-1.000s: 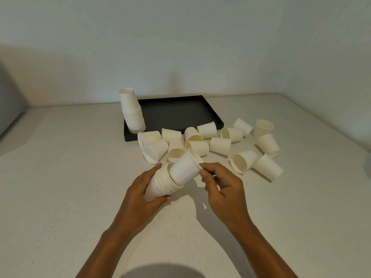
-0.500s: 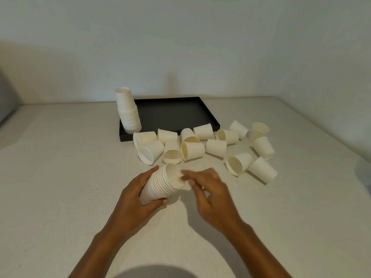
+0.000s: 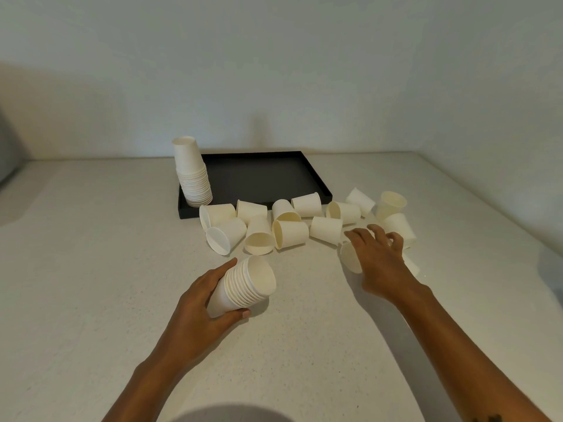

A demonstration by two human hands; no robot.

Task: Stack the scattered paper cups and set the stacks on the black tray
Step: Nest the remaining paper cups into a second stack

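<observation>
My left hand (image 3: 198, 306) grips a tilted stack of nested white paper cups (image 3: 253, 281) just above the table, its mouth facing up and right. My right hand (image 3: 380, 263) reaches out to the right with spread fingers over a cup lying on its side (image 3: 348, 257), which it partly hides; I see no grip on it. Several loose cups (image 3: 289, 234) lie scattered in front of the black tray (image 3: 259, 175). An upside-down cup stack (image 3: 192, 175) stands on the tray's front left corner.
The pale speckled table (image 3: 91, 284) runs to a wall at the back and another on the right. More loose cups (image 3: 393, 205) lie to the right of the tray, beyond my right hand.
My right hand pushed a cup into the held stack, let go, and swung right to the loose cups. My left hand kept hold of the stack.
</observation>
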